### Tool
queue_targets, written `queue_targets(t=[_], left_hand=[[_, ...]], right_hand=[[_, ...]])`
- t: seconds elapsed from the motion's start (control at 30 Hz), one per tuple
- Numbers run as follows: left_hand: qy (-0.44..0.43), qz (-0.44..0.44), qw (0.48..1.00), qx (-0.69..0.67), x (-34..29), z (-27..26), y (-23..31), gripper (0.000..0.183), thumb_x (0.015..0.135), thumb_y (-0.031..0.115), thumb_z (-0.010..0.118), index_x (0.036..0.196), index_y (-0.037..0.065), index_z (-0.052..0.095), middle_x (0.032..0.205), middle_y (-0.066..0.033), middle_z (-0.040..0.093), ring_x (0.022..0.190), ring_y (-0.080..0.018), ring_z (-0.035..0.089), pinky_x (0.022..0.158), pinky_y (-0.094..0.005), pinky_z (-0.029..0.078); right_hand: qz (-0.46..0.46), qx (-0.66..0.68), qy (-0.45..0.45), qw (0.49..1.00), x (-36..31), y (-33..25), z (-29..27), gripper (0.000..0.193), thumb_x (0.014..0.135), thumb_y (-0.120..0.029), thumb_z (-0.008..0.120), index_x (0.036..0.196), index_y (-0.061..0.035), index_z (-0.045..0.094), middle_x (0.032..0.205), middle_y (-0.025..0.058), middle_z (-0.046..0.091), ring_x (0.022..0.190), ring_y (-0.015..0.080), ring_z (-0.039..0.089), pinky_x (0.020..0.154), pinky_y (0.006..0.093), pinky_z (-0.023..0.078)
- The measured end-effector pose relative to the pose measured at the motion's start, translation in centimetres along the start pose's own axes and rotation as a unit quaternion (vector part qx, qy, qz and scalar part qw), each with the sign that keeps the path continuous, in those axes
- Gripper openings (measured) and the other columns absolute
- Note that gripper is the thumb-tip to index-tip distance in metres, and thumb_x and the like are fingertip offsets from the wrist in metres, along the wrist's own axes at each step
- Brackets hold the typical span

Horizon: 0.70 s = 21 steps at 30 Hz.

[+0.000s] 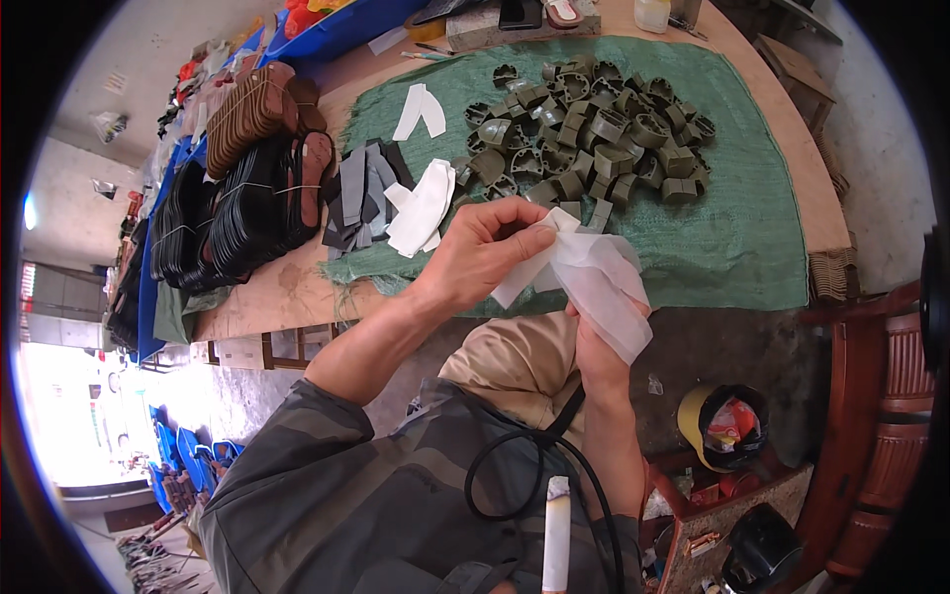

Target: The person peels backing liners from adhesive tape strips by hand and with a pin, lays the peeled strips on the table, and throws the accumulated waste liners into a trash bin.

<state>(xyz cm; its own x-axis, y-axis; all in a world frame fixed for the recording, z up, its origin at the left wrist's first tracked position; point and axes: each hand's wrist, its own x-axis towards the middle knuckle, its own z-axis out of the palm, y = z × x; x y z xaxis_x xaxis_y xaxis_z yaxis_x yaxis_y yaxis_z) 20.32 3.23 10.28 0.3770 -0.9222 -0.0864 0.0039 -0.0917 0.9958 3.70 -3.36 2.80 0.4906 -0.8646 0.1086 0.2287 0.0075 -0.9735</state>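
Note:
My left hand [487, 247] is closed, thumb and forefinger pinching the upper edge of a white strip [517, 282] in front of my chest. Thin, see-through white sheeting [599, 265] hangs beside the strip and drapes over my right hand [597, 342]. That hand grips the sheeting from below; most of its fingers are hidden behind it. Just beyond, a heap of olive-green shoe heels [594, 129] lies on a green woven cloth [742, 228]. Left of the heap are white cut pieces [423, 210], another white pair [421, 112], and grey and black strips [364, 193].
Bundled black soles [252, 208] and brown soles [252, 114] stand on the table's left. A blue bin [341, 30] is at the back. Below right are a yellow-rimmed bucket [727, 426] and a wooden chair [886, 426]. A cigarette [556, 535] shows at the lower edge.

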Motion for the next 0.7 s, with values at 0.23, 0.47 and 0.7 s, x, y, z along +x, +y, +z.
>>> queue_targets(t=[0.23,0.47,0.7], left_hand=[[-0.031,-0.038,0.999,-0.013,-0.4,0.3,-0.7,0.016,0.097,0.015,0.068,0.106,0.002,0.070,0.092,0.0018,0.068,0.083,-0.0035,0.059,0.073,-0.0221,0.048],[-0.070,-0.150,0.922,-0.351,-0.8,1.4,-1.5,0.013,0.098,0.009,0.063,0.107,0.002,0.068,0.102,-0.0048,0.070,0.093,-0.0130,0.067,0.086,-0.0310,0.054],[-0.052,-0.172,0.906,-0.382,-1.2,1.7,-2.3,0.012,0.098,0.010,0.060,0.103,0.002,0.066,0.101,-0.0085,0.069,0.093,-0.0181,0.068,0.087,-0.0355,0.055]], right_hand=[[-0.003,0.029,0.028,0.999,-0.1,-0.9,0.8,0.010,0.095,-0.006,0.060,0.098,0.0002,0.067,0.081,0.0003,0.062,0.063,0.0055,0.054,0.053,0.0215,0.041],[0.200,0.436,-0.047,0.876,-0.3,2.5,-0.3,0.016,0.094,-0.015,0.066,0.107,-0.0075,0.066,0.074,-0.0030,0.058,0.055,0.0042,0.048,0.048,0.0191,0.038],[-0.114,-0.135,-0.062,0.982,-0.1,6.4,-2.3,0.023,0.093,-0.020,0.066,0.111,-0.0066,0.063,0.081,-0.0009,0.062,0.061,0.0068,0.056,0.053,0.0205,0.046]])
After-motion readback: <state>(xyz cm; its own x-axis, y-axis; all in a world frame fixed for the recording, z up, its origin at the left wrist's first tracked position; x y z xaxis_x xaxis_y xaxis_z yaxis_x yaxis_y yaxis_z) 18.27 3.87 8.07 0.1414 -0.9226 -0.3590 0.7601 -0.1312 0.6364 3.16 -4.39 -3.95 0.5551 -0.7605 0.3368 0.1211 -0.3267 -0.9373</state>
